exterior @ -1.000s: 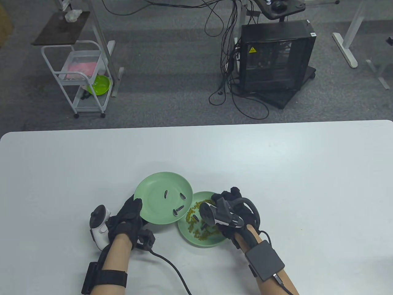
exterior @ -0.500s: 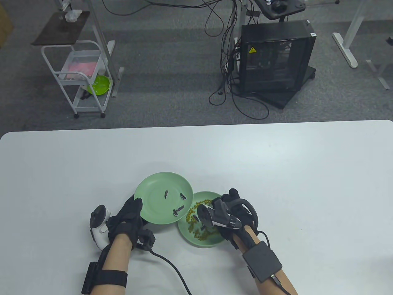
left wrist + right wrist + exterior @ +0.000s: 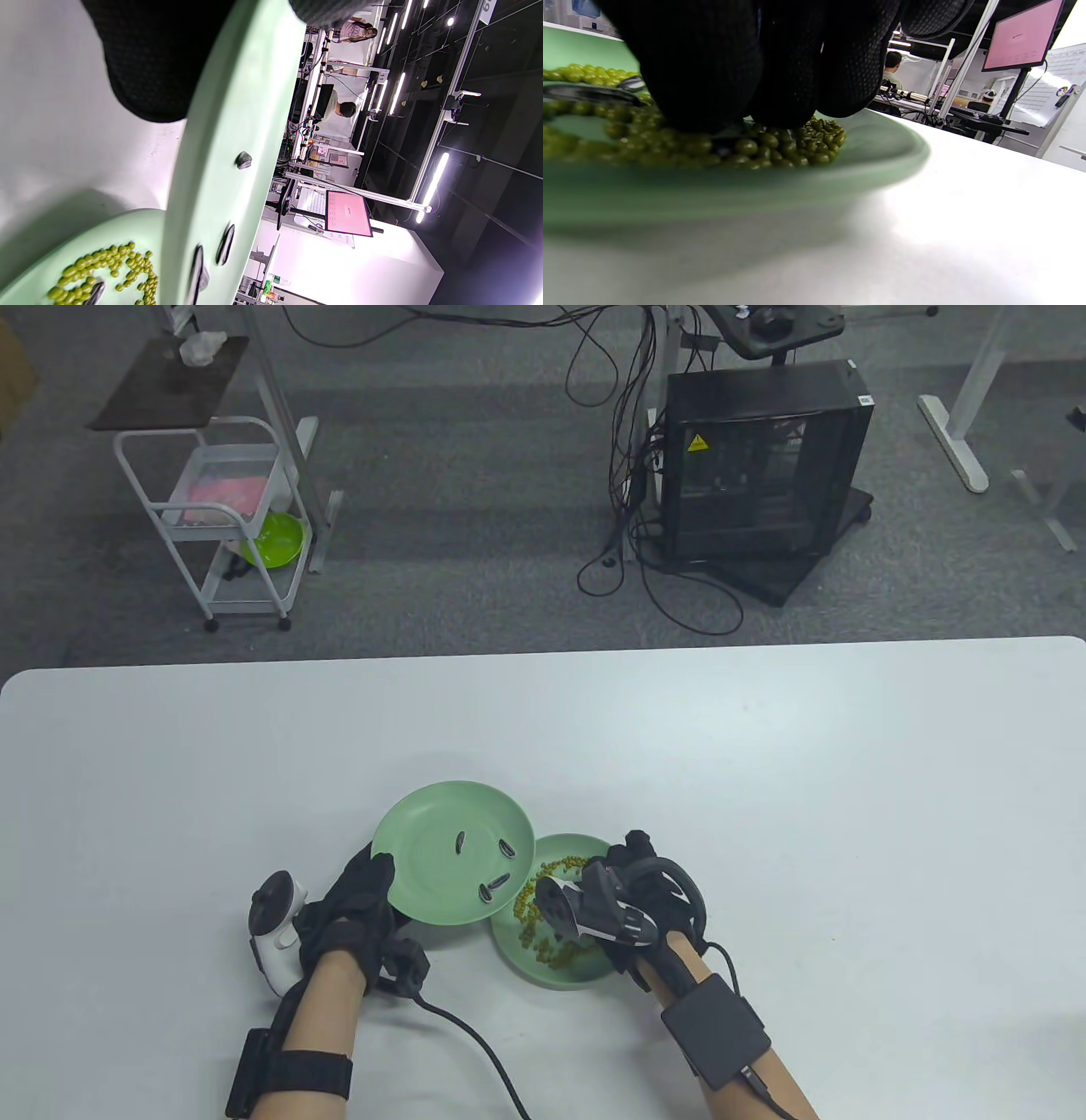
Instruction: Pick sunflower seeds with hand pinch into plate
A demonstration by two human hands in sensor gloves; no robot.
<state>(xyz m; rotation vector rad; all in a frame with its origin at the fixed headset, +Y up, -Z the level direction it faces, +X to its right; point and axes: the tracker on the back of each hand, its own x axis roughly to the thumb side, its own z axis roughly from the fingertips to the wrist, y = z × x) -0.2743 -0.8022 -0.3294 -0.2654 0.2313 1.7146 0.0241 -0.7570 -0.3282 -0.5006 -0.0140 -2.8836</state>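
The left grip (image 3: 361, 899) is clamped on the near-left rim of a green plate (image 3: 424, 831), which is held tilted above the white worktop (image 3: 764, 780); in the left wrist view a gloved finger (image 3: 148, 63) is seen under that plate. Three sunflower seeds (image 3: 495, 886) lie on it. The right grip (image 3: 632, 869) is lowered into a second green plate (image 3: 585, 976) resting on the worktop, its fingertips (image 3: 704, 84) bunched together on a mix of green beans (image 3: 780, 148) and dark seeds; whether a seed is pinched cannot be told.
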